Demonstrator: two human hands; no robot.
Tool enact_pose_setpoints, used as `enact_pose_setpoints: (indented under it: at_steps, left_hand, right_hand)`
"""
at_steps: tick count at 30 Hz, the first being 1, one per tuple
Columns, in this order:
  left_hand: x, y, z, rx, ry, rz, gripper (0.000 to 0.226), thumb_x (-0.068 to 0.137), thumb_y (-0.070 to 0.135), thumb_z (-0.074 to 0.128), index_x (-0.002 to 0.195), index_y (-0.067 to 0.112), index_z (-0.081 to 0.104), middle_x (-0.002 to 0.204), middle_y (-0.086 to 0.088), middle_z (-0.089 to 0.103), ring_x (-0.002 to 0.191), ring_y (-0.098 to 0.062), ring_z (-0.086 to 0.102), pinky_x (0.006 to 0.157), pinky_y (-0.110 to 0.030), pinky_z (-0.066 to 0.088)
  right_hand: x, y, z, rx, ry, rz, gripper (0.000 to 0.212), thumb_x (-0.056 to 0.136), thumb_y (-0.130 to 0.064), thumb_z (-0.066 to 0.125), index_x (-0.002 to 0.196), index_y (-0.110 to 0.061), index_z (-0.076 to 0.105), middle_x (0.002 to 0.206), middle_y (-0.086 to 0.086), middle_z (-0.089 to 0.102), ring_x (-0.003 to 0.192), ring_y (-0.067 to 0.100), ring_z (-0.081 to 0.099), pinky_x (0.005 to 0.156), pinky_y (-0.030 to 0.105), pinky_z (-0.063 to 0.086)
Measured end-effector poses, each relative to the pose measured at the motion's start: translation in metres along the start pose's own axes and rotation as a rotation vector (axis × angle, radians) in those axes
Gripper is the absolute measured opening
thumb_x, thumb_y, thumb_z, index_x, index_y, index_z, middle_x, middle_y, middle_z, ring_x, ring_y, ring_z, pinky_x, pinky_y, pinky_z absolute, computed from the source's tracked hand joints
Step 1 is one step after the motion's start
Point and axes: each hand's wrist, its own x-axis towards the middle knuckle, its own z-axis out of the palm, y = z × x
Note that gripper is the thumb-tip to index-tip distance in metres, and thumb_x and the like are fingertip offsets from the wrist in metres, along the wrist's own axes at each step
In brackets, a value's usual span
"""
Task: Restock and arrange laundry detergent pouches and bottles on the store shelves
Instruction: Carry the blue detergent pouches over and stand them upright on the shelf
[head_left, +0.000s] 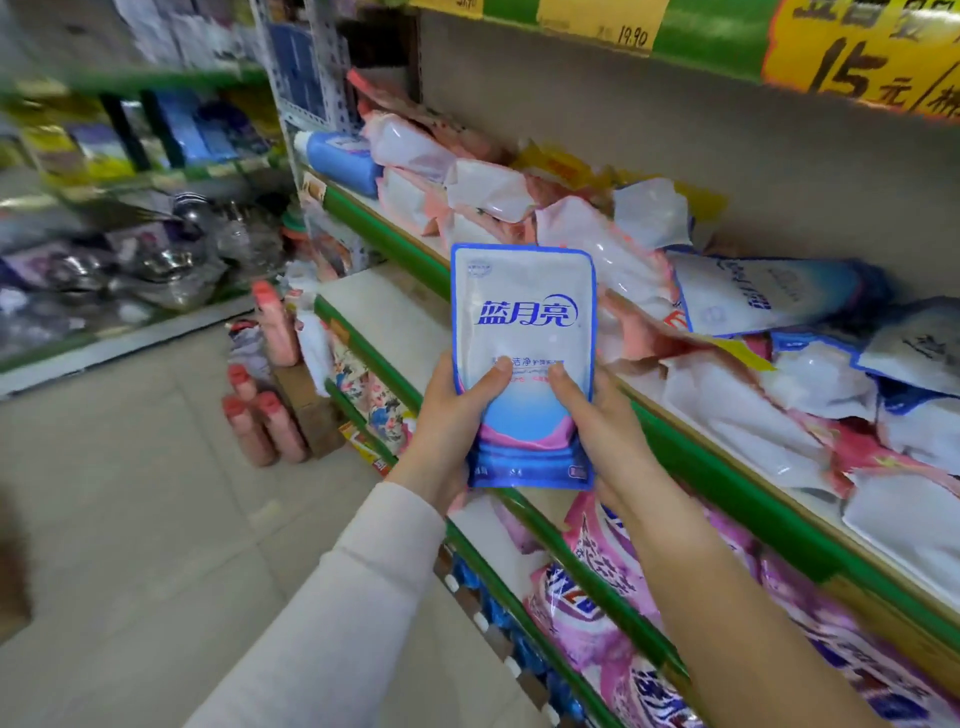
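Here, blue-white pouch (522, 364), left hand (447, 421) and right hand (605, 431) fingers (493, 373) gripping it, shelf (727, 480) heaped with pouches (769, 304)

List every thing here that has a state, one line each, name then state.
Blue-and-white pouch, upright, held in both hands.
Left hand, grips the pouch's lower left edge.
Right hand, grips its lower right edge.
Shelf pouches, heaped untidily, lying flat.
Blue bottle, lying on its side.
Pink bottles, standing upright.

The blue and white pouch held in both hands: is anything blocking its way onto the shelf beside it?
The air between the pouch and the shelf is free, but loose pouches lie heaped across that shelf right behind it.
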Motion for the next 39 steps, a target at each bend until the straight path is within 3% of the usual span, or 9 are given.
enact_pose_setpoints:
  at_steps: [5, 11, 18, 24, 29, 33, 39]
  left_hand:
    - [-0.030, 0.004, -0.050, 0.004, 0.131, 0.061, 0.034, 0.089, 0.008, 0.058, 0.122, 0.009, 0.052, 0.111, -0.010, 0.068, 0.088, -0.021, 0.069, 0.072, -0.030, 0.057]
    - [-0.071, 0.012, -0.123, 0.034, 0.299, 0.094, 0.023, 0.089, 0.007, 0.058, 0.109, 0.020, 0.057, 0.111, -0.009, 0.068, 0.095, -0.024, 0.067, 0.085, -0.036, 0.056]
    - [-0.126, 0.029, -0.199, -0.037, 0.450, 0.117, 0.030, 0.091, 0.008, 0.056, 0.121, 0.007, 0.053, 0.108, -0.012, 0.068, 0.085, -0.019, 0.069, 0.075, -0.030, 0.058]
    - [-0.162, 0.029, -0.251, -0.094, 0.604, 0.149, 0.018, 0.091, 0.008, 0.057, 0.107, 0.014, 0.055, 0.101, -0.007, 0.069, 0.081, -0.016, 0.069, 0.075, -0.029, 0.058]
    - [-0.181, 0.027, -0.285, -0.134, 0.752, 0.199, 0.024, 0.090, 0.009, 0.058, 0.114, 0.010, 0.053, 0.106, -0.011, 0.068, 0.087, -0.021, 0.069, 0.077, -0.032, 0.057]
    - [-0.199, 0.028, -0.305, -0.163, 0.898, 0.272, 0.023, 0.091, 0.007, 0.057, 0.113, 0.009, 0.054, 0.102, -0.009, 0.068, 0.083, -0.018, 0.069, 0.073, -0.029, 0.057]
    - [-0.235, 0.026, -0.330, -0.211, 1.110, 0.357, 0.035, 0.090, 0.009, 0.058, 0.124, 0.003, 0.050, 0.111, -0.014, 0.067, 0.091, -0.024, 0.068, 0.076, -0.033, 0.055]
  right_hand:
    - [-0.015, 0.028, 0.043, -0.056, -0.103, 0.071, 0.028, 0.089, -0.026, 0.060, 0.114, -0.013, 0.058, 0.111, 0.007, 0.069, 0.097, 0.021, 0.068, 0.085, 0.036, 0.055]
    - [-0.047, 0.064, 0.109, -0.086, -0.235, 0.117, 0.010, 0.089, -0.018, 0.060, 0.099, -0.022, 0.058, 0.108, 0.005, 0.069, 0.096, 0.021, 0.067, 0.084, 0.035, 0.055]
    - [-0.085, 0.100, 0.181, -0.113, -0.425, 0.203, 0.038, 0.091, -0.018, 0.059, 0.127, -0.013, 0.050, 0.121, 0.007, 0.065, 0.106, 0.023, 0.065, 0.093, 0.042, 0.052]
    - [-0.108, 0.130, 0.231, -0.177, -0.574, 0.242, 0.035, 0.090, -0.017, 0.060, 0.124, -0.015, 0.052, 0.121, 0.008, 0.064, 0.109, 0.024, 0.064, 0.092, 0.040, 0.052]
    - [-0.118, 0.149, 0.269, -0.224, -0.704, 0.283, 0.029, 0.092, -0.015, 0.058, 0.120, -0.012, 0.053, 0.118, 0.009, 0.065, 0.106, 0.025, 0.064, 0.092, 0.038, 0.052]
    - [-0.126, 0.162, 0.300, -0.217, -0.874, 0.318, 0.017, 0.092, -0.012, 0.056, 0.107, -0.020, 0.056, 0.110, 0.004, 0.067, 0.097, 0.019, 0.066, 0.088, 0.032, 0.054]
    - [-0.151, 0.179, 0.340, -0.240, -1.094, 0.354, 0.035, 0.089, -0.019, 0.061, 0.121, -0.009, 0.054, 0.116, 0.009, 0.067, 0.104, 0.024, 0.066, 0.090, 0.038, 0.053]
